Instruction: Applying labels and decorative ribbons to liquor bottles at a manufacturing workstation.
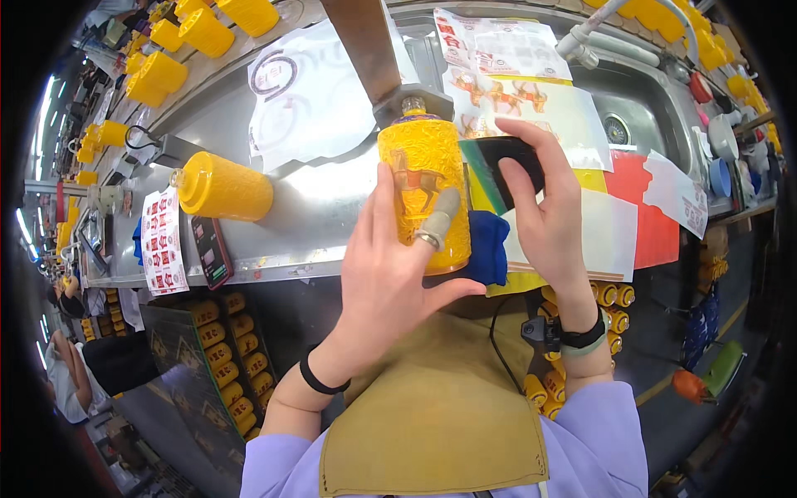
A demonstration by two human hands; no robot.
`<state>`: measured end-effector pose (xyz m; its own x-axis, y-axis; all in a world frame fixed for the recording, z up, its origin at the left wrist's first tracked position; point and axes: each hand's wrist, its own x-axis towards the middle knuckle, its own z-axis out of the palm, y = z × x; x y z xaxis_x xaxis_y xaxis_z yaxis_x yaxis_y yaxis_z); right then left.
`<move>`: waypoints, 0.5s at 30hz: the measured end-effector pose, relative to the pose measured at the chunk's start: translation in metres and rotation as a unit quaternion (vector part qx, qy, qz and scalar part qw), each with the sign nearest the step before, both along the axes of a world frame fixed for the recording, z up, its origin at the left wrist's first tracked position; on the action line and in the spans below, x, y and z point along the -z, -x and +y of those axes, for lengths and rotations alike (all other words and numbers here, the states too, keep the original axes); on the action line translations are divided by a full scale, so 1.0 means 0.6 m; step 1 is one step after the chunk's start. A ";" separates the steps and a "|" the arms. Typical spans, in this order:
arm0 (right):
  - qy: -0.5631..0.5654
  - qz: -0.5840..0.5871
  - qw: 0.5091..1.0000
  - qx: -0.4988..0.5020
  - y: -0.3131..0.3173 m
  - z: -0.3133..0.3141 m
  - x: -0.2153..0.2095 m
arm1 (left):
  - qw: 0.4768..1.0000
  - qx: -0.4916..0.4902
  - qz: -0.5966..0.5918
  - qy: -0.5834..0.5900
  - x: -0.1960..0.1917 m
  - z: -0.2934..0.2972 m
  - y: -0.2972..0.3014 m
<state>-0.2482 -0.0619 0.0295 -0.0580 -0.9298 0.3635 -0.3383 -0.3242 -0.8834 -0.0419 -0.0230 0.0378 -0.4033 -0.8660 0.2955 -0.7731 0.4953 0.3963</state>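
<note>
Rests spread left hand (383,264) on yellow bottle (424,176), likely stiff and slick, best held mid-body; pinches dark pad (491,160) in right hand (545,220).

Prob. a factory wkshp: steel bench (311,224) ahead-L of L hand (383,267), sink (652,108) beyond R hand (545,217), printed sheets (527,54) nr sink, matching yellow btls (227,373) stacked below-L of L hand, co-worker (73,373) farther L.

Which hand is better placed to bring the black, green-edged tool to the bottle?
Probably the right hand: it already holds the tool just right of the yellow bottle, while the left hand has fingers on the bottle's front, by the horse picture.
</note>
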 end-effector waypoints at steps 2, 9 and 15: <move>-0.017 -0.005 1.000 -0.015 -0.004 -0.005 -0.010 | 1.000 0.007 0.018 0.012 0.009 0.006 0.001; 0.152 0.178 0.972 0.005 -0.016 -0.072 -0.022 | 0.958 -0.063 0.268 -0.083 0.069 0.021 0.000; 0.256 0.316 0.880 -0.245 -0.048 -0.018 -0.037 | 0.921 -0.113 0.343 -0.146 0.087 0.018 -0.009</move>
